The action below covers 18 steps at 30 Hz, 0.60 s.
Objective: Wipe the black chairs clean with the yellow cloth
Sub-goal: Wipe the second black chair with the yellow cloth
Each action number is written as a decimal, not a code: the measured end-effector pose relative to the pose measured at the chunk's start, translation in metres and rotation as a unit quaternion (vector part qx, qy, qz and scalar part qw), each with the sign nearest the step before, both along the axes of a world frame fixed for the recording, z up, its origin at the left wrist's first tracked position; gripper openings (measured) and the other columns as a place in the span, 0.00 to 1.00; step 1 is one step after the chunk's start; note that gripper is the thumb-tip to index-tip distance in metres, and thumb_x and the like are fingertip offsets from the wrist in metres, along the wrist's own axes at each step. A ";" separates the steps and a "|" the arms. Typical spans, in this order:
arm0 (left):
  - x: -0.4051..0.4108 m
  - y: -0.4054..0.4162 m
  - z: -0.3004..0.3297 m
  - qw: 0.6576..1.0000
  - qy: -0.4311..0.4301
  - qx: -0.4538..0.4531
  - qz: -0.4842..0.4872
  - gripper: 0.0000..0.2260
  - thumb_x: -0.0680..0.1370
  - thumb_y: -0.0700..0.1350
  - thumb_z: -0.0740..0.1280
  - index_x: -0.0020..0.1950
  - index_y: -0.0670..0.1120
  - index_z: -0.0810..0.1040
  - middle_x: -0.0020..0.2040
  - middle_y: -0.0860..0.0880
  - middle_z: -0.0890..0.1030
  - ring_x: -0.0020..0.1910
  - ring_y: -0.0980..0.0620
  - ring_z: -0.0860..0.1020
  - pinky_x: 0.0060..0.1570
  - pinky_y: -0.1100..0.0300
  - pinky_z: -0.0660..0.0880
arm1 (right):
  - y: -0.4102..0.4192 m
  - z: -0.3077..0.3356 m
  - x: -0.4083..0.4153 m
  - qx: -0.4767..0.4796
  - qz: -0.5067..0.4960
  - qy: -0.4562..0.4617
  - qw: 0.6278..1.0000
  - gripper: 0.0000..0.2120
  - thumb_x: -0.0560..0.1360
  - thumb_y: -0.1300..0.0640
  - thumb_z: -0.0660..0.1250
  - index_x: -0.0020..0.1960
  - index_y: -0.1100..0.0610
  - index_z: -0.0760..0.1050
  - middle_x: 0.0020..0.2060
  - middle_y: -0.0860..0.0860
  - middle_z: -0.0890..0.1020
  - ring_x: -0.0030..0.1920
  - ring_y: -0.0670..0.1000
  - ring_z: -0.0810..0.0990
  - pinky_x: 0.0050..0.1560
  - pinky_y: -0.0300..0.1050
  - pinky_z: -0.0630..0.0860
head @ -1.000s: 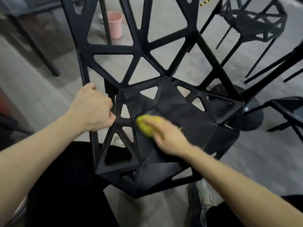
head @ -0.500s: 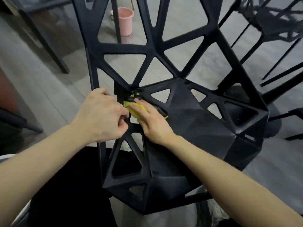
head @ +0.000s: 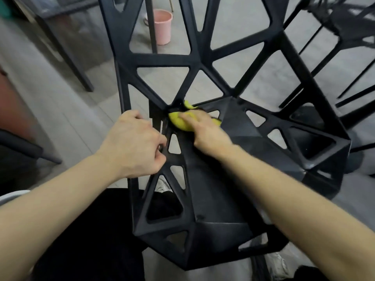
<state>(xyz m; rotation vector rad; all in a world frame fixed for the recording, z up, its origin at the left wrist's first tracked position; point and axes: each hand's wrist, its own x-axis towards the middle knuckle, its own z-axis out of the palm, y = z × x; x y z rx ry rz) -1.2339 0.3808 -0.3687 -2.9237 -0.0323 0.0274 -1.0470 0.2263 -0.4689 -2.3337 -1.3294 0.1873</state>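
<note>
Grey floor tiles (head: 67, 126) fill the background, with a pink bucket (head: 163, 27) standing far back behind the lattice. Up close, a black chair (head: 233, 169) with triangular cut-outs takes up most of the view. The left hand (head: 134, 147) is curled tight around the chair's left side strut, fingers wrapped closed. The right hand (head: 205, 130) presses flat, fingers together, on a yellow cloth (head: 179, 122), pinning it against the seat's back left corner where the backrest struts meet. Another black chair (head: 345, 27) stands at upper right, well apart.
</note>
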 end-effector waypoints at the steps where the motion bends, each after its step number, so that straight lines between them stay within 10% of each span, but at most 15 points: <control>1: 0.001 -0.001 0.001 1.000 0.004 0.005 0.001 0.21 0.71 0.56 0.54 0.46 0.56 0.87 0.35 0.53 0.84 0.40 0.52 0.81 0.61 0.52 0.68 | -0.016 0.006 0.026 -0.020 -0.042 -0.011 0.999 0.37 0.71 0.63 0.66 0.80 0.48 0.69 0.74 0.54 0.73 0.76 0.59 0.68 0.81 0.55 0.63; 4: 0.005 -0.002 0.001 1.000 0.010 0.016 0.006 0.22 0.71 0.57 0.52 0.47 0.56 0.86 0.36 0.54 0.84 0.41 0.51 0.81 0.61 0.53 0.67 | -0.043 0.021 0.067 -0.041 -0.163 -0.009 0.986 0.33 0.74 0.62 0.66 0.78 0.45 0.73 0.70 0.54 0.75 0.74 0.61 0.70 0.78 0.55 0.65; 9: 0.007 0.000 -0.002 1.000 0.016 0.019 0.006 0.22 0.71 0.57 0.52 0.47 0.56 0.85 0.40 0.55 0.85 0.45 0.52 0.81 0.62 0.51 0.68 | -0.046 0.046 0.084 -0.052 -0.095 0.026 0.994 0.27 0.80 0.38 0.66 0.78 0.39 0.71 0.71 0.47 0.79 0.72 0.52 0.76 0.73 0.53 0.72; 13: 0.010 0.001 -0.003 1.000 0.014 0.015 0.004 0.22 0.71 0.56 0.52 0.47 0.56 0.85 0.40 0.56 0.85 0.45 0.54 0.81 0.62 0.52 0.68 | -0.033 0.012 0.055 0.039 -0.150 -0.012 0.988 0.25 0.82 0.43 0.66 0.76 0.49 0.74 0.69 0.52 0.78 0.72 0.56 0.74 0.77 0.57 0.67; 18: 0.008 0.000 -0.002 1.000 0.009 0.012 0.006 0.22 0.71 0.56 0.53 0.48 0.57 0.87 0.38 0.54 0.85 0.44 0.52 0.82 0.62 0.51 0.69 | 0.037 0.001 -0.032 0.129 0.036 0.064 0.989 0.20 0.82 0.50 0.70 0.73 0.49 0.78 0.66 0.50 0.79 0.67 0.51 0.77 0.74 0.45 0.70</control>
